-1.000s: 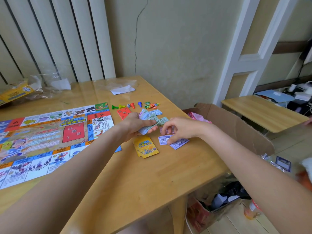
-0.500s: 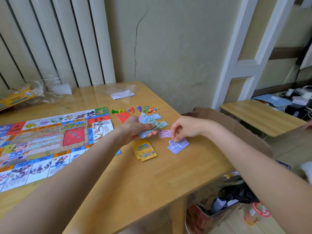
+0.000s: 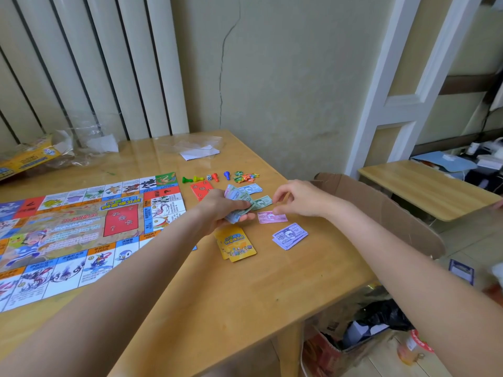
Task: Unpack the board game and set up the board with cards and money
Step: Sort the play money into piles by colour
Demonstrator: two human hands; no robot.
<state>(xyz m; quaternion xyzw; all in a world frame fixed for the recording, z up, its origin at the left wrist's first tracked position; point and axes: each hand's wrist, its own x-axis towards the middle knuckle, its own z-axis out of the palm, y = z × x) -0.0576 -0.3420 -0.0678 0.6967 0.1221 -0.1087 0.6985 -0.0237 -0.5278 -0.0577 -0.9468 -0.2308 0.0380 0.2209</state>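
Note:
The game board (image 3: 81, 229) lies flat on the left of the wooden table (image 3: 245, 295). My left hand (image 3: 220, 210) grips a fanned stack of paper money (image 3: 236, 202) just right of the board. My right hand (image 3: 299, 198) hovers beside it with loosely curled fingers that hold nothing, its fingertips close to a green bill (image 3: 262, 201) and a pink bill (image 3: 270, 216). Purple bills (image 3: 290, 235) lie in front of it and pale blue bills (image 3: 251, 188) behind. Yellow cards (image 3: 236, 244) and red cards (image 3: 200, 189) are stacked on the table.
Coloured pawns (image 3: 206, 178), a die and small plastic tokens (image 3: 245, 176) line up behind the money. Plastic wrapping and a paper slip (image 3: 198, 152) lie at the back, the yellow game box (image 3: 24, 159) far left. An open cardboard box (image 3: 381, 213) stands against the table's right edge.
My right hand left the purple bills and moved up and left toward the money stack. My left hand stayed put, still holding the stack.

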